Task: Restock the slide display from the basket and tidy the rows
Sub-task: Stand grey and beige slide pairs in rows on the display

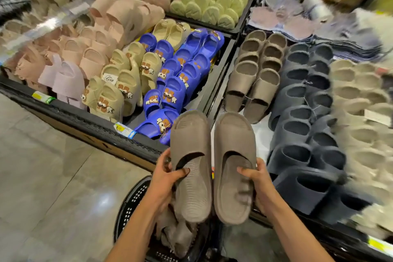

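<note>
I hold a pair of taupe slides side by side above the black basket (129,204). My left hand (163,178) grips the left slide (191,155) at its heel, thumb on the footbed. My right hand (258,181) grips the right slide (234,155) the same way. Both toes point toward the display. More taupe slides (176,234) lie heaped in the basket. Ahead on the display, a double row of matching taupe slides (253,76) runs back, with bare white shelf (262,134) at its front end.
Dark navy slides (302,125) fill the rows right of the taupe ones, beige slides (361,112) beyond them. The left bin holds blue (180,83), cream (119,85) and pink (89,49) children's slides. A black divider (219,78) separates the bins. Tiled floor (53,176) lies at left.
</note>
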Tool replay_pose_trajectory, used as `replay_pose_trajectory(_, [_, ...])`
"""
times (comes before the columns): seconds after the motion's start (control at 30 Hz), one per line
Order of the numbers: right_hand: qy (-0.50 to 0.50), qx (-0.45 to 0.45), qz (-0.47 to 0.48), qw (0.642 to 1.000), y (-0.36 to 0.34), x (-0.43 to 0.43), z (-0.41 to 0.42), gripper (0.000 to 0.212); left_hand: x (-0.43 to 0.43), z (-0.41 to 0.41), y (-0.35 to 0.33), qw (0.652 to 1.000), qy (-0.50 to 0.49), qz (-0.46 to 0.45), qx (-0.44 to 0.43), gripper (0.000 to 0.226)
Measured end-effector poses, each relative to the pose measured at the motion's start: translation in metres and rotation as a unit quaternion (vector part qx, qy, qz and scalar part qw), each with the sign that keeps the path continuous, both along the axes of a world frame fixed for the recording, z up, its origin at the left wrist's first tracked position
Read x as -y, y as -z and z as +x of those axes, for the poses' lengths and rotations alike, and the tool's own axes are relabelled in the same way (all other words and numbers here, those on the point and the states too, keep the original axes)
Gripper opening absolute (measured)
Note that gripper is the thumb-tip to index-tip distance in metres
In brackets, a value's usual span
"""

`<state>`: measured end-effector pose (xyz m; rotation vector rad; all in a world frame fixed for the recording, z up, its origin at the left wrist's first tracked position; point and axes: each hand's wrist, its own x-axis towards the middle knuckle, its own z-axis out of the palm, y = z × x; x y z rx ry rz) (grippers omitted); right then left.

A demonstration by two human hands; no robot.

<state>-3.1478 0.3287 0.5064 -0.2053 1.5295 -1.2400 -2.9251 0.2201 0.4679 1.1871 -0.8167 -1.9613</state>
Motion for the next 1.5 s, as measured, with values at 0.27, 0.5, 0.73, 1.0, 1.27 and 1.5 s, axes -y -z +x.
replay_pose_trajectory(0.27, [0.092, -0.046, -0.076, 0.992, -0.028, 0.019, -0.080, 0.053, 0.049, -0.102, -0.025, 0.996, 0.078, -0.034, 0.002, 0.090])
replay_pose_trajectory(0.5, [0.164, -0.033, -0.091, 0.982, -0.017, 0.042, -0.131, 0.058, 0.073, -0.162, -0.026, 0.993, 0.091, -0.056, 0.039, 0.091])
replay_pose_trajectory(0.73, [0.219, -0.055, -0.061, 0.972, 0.008, 0.067, -0.157, 0.062, 0.108, -0.206, -0.023, 0.990, 0.101, -0.061, 0.073, 0.085])
replay_pose_trajectory(1.0, [0.221, -0.112, -0.007, 0.969, 0.038, 0.105, -0.172, 0.061, 0.146, -0.245, 0.015, 0.991, 0.085, -0.061, 0.088, 0.060])
replay_pose_trajectory(1.27, [0.226, -0.154, 0.121, 0.954, 0.079, 0.137, -0.178, 0.034, 0.166, -0.272, 0.051, 0.987, 0.036, -0.060, 0.147, 0.059])
replay_pose_trajectory(1.5, [0.246, -0.181, 0.140, 0.942, 0.113, 0.166, -0.191, 0.049, 0.182, -0.299, 0.089, 0.986, 0.013, -0.055, 0.154, 0.052])
